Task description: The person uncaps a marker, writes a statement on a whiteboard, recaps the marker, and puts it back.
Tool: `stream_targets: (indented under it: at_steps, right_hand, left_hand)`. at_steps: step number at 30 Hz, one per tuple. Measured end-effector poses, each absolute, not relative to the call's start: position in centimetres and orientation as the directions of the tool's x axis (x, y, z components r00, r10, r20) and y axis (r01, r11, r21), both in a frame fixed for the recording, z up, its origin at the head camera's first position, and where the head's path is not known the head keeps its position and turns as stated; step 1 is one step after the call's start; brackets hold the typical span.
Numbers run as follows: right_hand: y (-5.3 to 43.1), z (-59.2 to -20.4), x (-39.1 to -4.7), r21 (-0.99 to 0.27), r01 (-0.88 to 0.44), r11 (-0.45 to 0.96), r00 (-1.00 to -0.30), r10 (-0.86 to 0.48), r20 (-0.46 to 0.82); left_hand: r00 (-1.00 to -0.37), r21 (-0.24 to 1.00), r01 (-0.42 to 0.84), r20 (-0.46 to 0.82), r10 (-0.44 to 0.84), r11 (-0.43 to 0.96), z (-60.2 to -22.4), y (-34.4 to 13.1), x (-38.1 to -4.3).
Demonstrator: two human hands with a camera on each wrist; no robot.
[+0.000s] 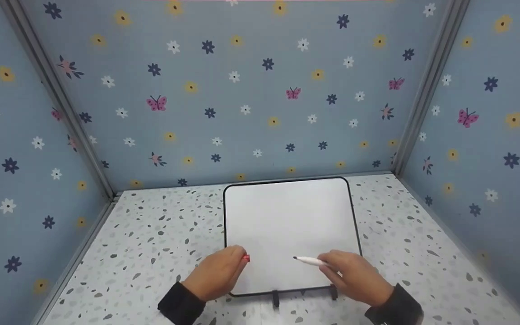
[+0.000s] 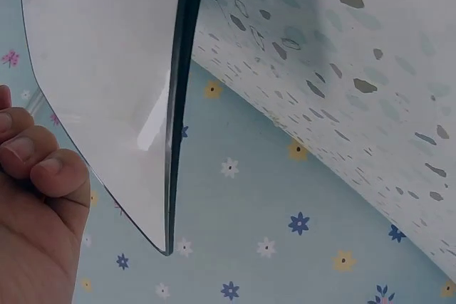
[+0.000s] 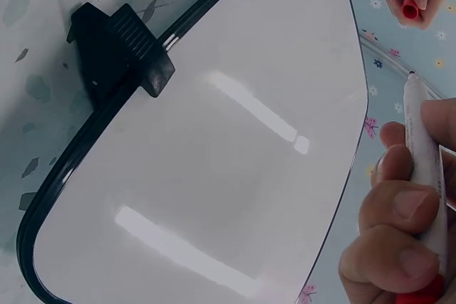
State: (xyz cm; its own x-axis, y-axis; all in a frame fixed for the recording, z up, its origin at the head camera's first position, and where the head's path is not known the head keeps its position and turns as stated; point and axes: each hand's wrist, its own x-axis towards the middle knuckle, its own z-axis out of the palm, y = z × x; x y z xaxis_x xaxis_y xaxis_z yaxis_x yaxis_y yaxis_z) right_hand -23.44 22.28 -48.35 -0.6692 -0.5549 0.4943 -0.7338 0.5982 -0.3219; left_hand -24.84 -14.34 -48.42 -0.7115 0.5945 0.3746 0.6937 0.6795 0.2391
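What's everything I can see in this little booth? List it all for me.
whiteboard: one, white with a black frame, lying on the table, blank.
clips: two, black, on the whiteboard's near edge.
marker: one, white body, uncapped, tip over the whiteboard.
marker cap: one, red, at the whiteboard's left side.
table: one, white with grey speckles.
walls: three, blue with flowers and butterflies, around the table.
left hand: one, black sleeve, pinches the marker cap at the whiteboard's near left corner.
right hand: one, black sleeve, holds the marker over the whiteboard's near right part.
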Motion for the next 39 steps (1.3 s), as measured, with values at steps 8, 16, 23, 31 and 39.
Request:
stream_targets:
  at_steps: [8, 16, 23, 31, 39]
  right_hand:
    - [22.7, -48.4, -23.4, -0.356, -0.679, 0.642, -0.727, -0.523, 0.445]
    - [22.7, -48.4, -23.1, -0.38, -0.654, 0.654, -0.75, -0.497, 0.435]
    - [22.6, -48.4, -23.0, -0.403, -0.638, 0.656, -0.767, -0.494, 0.41]
    - [22.5, -48.7, -22.9, -0.372, -0.639, 0.674, -0.761, -0.484, 0.431]
    - [22.3, -48.5, -22.8, -0.391, -0.616, 0.684, -0.783, -0.476, 0.4]
  left_hand:
    - [-0.794, 0.307, 0.6, 0.337, 0.505, 0.739, -48.9, -16.1, -25.4]
    - [-0.858, 0.342, 0.497, 0.329, 0.394, 0.798, -50.1, -17.8, -26.5]
    - [-0.907, 0.3, 0.383, 0.298, 0.296, 0.874, -51.4, -19.7, -27.3]
    - [-0.946, 0.311, 0.259, 0.271, 0.176, 0.914, -52.5, -22.0, -28.1]
    - [-0.987, 0.333, 0.125, 0.142, 0.082, 0.934, -52.3, -23.7, -28.3]
